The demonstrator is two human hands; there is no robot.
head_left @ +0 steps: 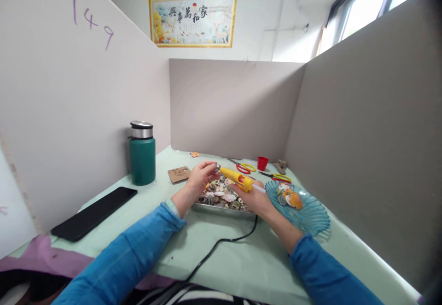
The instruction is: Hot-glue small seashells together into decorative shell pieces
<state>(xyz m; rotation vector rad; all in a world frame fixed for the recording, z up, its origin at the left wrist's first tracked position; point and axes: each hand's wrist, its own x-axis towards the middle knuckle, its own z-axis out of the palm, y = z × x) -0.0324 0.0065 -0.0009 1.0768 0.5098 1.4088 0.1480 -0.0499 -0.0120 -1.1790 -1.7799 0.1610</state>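
My right hand (pixel 254 200) is wrapped round a yellow hot glue gun (pixel 236 178) with a pale glue stick poking out of its back. The gun's nozzle points left, at a small greyish shell (pixel 217 167) pinched in the fingertips of my left hand (pixel 199 179). Whether nozzle and shell touch, I cannot tell. Beneath both hands is a metal tray (pixel 221 210) heaped with mixed seashells (pixel 221 193). A black cord (pixel 221 240) runs from below my right hand towards my lap.
Right of the tray lies a blue glass plate (pixel 316 215) holding shells. Behind are two pairs of scissors (pixel 246 168), a red cup (pixel 263 163) and a brown card (pixel 179 174). A green bottle (pixel 142 157) and black phone (pixel 95 213) occupy the left. Partitions (pixel 235 107) enclose the table.
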